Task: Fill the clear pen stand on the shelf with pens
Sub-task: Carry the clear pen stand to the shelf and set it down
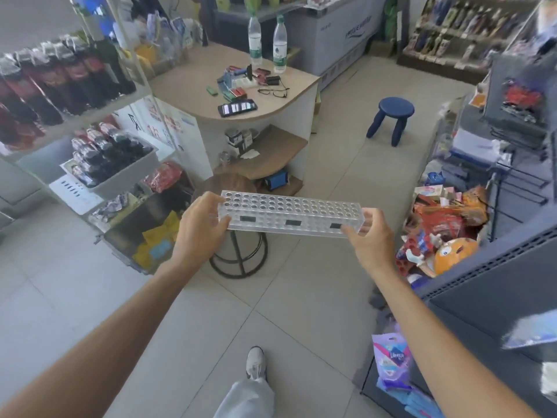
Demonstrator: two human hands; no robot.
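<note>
A long clear pen stand [289,214] with several rows of round holes is held level in front of me, above the tiled floor. All its holes look empty. My left hand [200,226] grips its left end, thumb on the front edge and fingers on top. At the right end my right hand [369,235] holds it, fingers curled around the end. No pens show in either hand.
A round wooden stool [238,251] stands right under the stand. A curved counter [193,86] with bottles, glasses and small items is ahead. Shelves of bagged goods are at left, a grey shelf unit [494,285] with snacks at right. A blue stool [394,117] stands further off.
</note>
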